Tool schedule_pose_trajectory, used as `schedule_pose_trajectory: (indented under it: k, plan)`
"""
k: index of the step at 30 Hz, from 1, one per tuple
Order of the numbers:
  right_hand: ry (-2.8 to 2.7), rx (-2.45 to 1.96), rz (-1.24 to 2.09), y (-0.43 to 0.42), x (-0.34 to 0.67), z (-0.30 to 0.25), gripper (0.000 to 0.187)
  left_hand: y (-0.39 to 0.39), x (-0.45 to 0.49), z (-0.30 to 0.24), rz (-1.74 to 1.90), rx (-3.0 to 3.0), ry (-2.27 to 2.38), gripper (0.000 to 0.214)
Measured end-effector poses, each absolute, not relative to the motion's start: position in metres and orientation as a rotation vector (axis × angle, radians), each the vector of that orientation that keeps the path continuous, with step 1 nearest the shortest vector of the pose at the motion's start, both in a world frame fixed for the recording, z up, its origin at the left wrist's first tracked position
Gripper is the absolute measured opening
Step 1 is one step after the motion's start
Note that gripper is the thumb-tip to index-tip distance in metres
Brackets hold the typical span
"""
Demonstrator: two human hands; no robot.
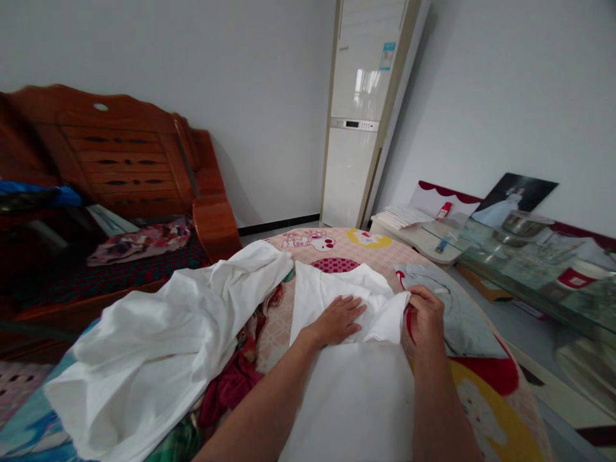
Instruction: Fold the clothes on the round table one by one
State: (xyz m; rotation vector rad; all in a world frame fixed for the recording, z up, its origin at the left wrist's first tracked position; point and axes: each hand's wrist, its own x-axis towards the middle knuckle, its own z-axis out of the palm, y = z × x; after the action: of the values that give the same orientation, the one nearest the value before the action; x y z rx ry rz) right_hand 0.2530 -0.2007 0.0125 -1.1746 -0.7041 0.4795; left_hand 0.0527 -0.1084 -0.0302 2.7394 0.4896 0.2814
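A white garment [351, 385] lies spread on a table covered with a patterned cloth [486, 398]. My left hand [339, 319] lies flat on its middle, fingers stretched out. My right hand [426, 314] is closed on the garment's right edge, pinching a fold of the white fabric and lifting it slightly. A grey garment [457, 314] lies just to the right of that hand.
A big heap of white cloth [158, 346] and dark red clothes [231, 385] lie at the left. Behind stand a wooden bench [125, 154], a tall white air conditioner [360, 115] and a glass-topped table [529, 263] with bowls and papers.
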Motion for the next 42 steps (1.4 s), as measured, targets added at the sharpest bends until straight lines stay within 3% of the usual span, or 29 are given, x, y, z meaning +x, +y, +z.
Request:
schedule_pose_trajectory:
  k: [3, 6, 8, 12, 16, 20, 25, 34, 42]
  plan:
    - [-0.907, -1.406, 0.671, -0.208, 0.255, 0.016, 0.003, -0.112, 0.053, -0.031, 0.267, 2.786, 0.504, 0.056]
    - [-1.121, -1.675, 0.817, -0.211, 0.257, 0.015, 0.012, -0.112, 0.052, -0.031, 0.264, 2.794, 0.518, 0.058]
    - [-1.086, -1.876, 0.662, -0.209, 0.260, 0.011, 0.020, -0.112, 0.052, -0.030, 0.266, 2.788, 0.515, 0.058]
    - [-1.033, -2.283, 0.027, -0.197, 0.265, -0.005, 0.032, -0.111, 0.053, -0.030, 0.281, 2.745, 0.516, 0.060]
    - [-1.254, -2.445, -0.228, -0.188, 0.259, -0.023, 0.036, -0.110, 0.054, -0.027, 0.304, 2.657, 0.558, 0.051]
    - [-1.259, -2.297, -0.168, -0.183, 0.255, -0.032, 0.027, -0.102, 0.060, -0.025, 0.369, 2.578, 0.596, 0.041]
    - [-0.970, -2.023, -0.013, -0.180, 0.263, -0.036, 0.029, -0.091, 0.078, -0.033, 0.549, 2.608, 0.683, 0.041]
    - [-0.348, -1.064, 0.674, -0.167, 0.258, -0.031, 0.024, -0.096, 0.081, -0.049, 0.599, 2.887, 0.586, 0.041]
    - [-0.583, -1.032, 0.783, -0.163, 0.244, -0.018, 0.034, -0.105, 0.090, -0.040, 0.516, 2.947, 0.727, 0.032]
